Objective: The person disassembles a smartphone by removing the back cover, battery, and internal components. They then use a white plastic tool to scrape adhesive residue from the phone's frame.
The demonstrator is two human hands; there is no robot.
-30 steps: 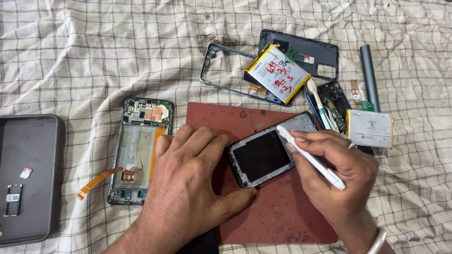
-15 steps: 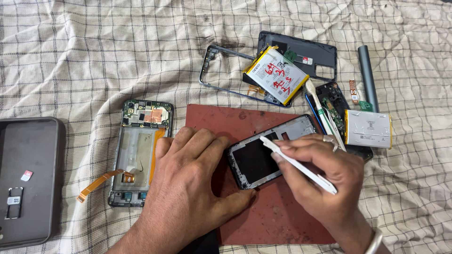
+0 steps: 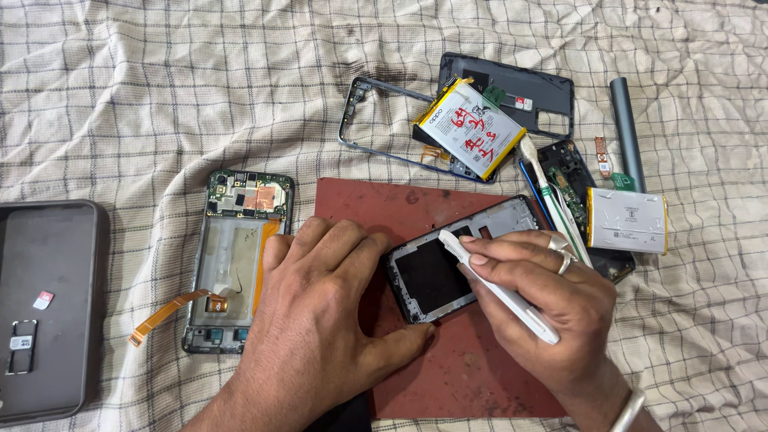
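Note:
A dark phone frame (image 3: 448, 264) lies tilted on a red-brown mat (image 3: 472, 376). My left hand (image 3: 324, 320) rests flat on the mat and presses against the frame's left end, thumb along its lower edge. My right hand (image 3: 544, 300) holds a white brush-like tool (image 3: 496, 286), its tip touching the frame's upper middle. A ring shows on one of the right hand's fingers.
An opened phone with a green circuit board and orange flex cable (image 3: 232, 256) lies left of the mat. A dark tablet-like case (image 3: 44, 312) is at far left. Behind lie a metal frame (image 3: 376, 112), two batteries (image 3: 472, 128) (image 3: 628, 220), a back cover (image 3: 544, 92), a grey tube (image 3: 626, 128).
The white tool's tip has slid left across the frame, from its right end toward the middle. My left hand has stayed pressed on the mat and frame.

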